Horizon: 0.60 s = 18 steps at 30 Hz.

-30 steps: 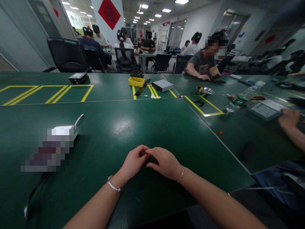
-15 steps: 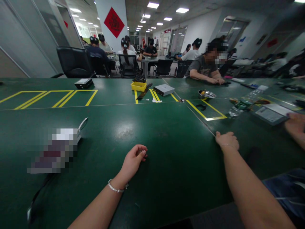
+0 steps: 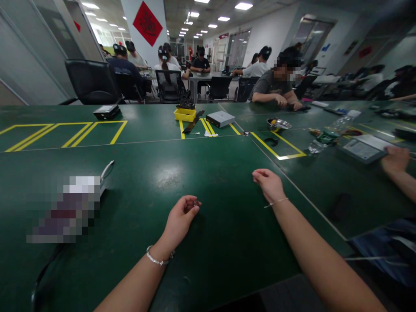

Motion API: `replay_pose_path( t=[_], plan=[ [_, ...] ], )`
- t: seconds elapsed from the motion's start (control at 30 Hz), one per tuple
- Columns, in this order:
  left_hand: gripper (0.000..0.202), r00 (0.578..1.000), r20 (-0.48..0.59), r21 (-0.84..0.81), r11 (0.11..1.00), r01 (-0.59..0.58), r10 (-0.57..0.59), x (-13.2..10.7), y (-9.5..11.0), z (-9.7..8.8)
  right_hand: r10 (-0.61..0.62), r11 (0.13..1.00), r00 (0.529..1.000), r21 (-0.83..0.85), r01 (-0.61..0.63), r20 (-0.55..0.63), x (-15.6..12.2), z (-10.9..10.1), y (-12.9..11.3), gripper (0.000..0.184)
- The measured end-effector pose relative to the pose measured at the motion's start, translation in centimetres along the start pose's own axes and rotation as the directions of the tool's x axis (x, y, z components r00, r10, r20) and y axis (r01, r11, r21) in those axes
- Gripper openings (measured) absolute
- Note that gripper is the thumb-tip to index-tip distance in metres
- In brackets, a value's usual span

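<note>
My left hand (image 3: 181, 216) rests on the green table (image 3: 224, 242) near the middle, its thumb and fingers closed around a small shiny brownish piece (image 3: 196, 203). Only the top of that piece shows; its kind is too small to tell. To the right and slightly farther off, my right hand (image 3: 269, 184) hovers low over the table with fingertips pressed together. Whatever those fingertips may hold is hidden. A pixelated flat item (image 3: 66, 208) with a dark strap lies left of my left hand.
Toward the far side are a yellow tray (image 3: 185, 115), a flat grey box (image 3: 220, 118), a black box (image 3: 107, 112) and a metal bowl (image 3: 279, 124). At right lie a plastic bottle (image 3: 328, 136) and a grey drive-like box (image 3: 365, 148), touched by another person's hand (image 3: 395, 159).
My right hand has moved left and inward from the table seam, its fingers drawing together. My left hand stays nearly still, the small piece now showing between its fingers. The view shifted slightly.
</note>
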<state>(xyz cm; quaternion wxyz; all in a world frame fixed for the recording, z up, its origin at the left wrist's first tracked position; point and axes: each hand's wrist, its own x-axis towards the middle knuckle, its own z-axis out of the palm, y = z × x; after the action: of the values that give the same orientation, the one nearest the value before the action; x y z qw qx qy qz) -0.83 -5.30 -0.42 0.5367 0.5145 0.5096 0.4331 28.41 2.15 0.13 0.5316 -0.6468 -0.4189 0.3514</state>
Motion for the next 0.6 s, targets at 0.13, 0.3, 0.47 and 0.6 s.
replay_pose_path(
  t=[0.13,0.3,0.47,0.6],
  plan=[
    [0.020,0.999,-0.034,0.027,0.999,-0.022,0.023,0.0,0.1,-0.2,0.101,0.898,0.929,0.369,-0.239,0.356,-4.8,6.3,-2.1,0.024],
    [0.018,0.998,-0.035,0.129,0.991,-0.044,0.049,0.0,0.2,-0.5,0.156,0.769,0.826,0.458,-0.446,0.542,-9.2,10.4,-3.1,0.028],
    [0.021,0.998,-0.040,0.232,0.972,-0.032,0.043,0.0,0.0,-0.7,0.170,0.737,0.746,0.420,-0.530,0.643,-10.5,10.6,-2.6,0.023],
    [0.023,0.999,-0.037,0.132,0.991,-0.026,0.031,0.0,-0.1,-0.6,0.153,0.770,0.741,0.391,-0.504,0.654,-10.5,10.5,-2.1,0.019]
  ],
)
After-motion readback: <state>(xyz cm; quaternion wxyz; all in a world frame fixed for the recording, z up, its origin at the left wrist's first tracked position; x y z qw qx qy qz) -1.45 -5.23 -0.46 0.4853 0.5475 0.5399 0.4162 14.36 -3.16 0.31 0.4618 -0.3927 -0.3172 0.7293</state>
